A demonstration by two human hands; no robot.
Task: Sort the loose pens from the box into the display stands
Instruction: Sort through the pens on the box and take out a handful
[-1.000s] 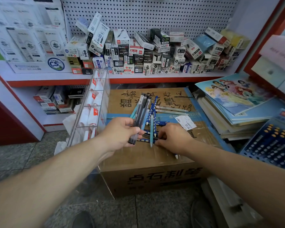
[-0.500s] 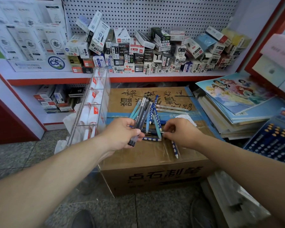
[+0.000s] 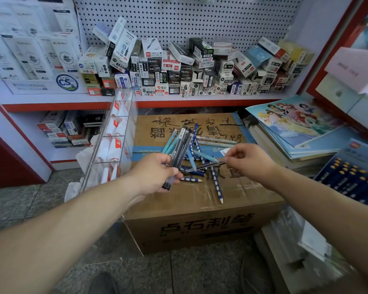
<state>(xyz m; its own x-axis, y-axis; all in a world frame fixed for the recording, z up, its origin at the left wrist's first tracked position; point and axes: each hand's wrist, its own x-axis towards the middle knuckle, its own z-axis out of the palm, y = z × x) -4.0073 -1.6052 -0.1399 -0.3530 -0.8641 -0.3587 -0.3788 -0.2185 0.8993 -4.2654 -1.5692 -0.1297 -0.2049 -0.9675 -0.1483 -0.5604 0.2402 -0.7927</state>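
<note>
Dark-grey plastic pen bundle [image 3: 182, 149]: left hand [image 3: 155, 175] fingers clamping it, likely grouping one kind; right hand [image 3: 249, 160], 3 o'clock, fingers pinching matching slim dark pen [image 3: 206, 165].

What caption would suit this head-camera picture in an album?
Left hand grips a bundle of dark pens while the right hand pinches a single pen over the cardboard box.
</note>
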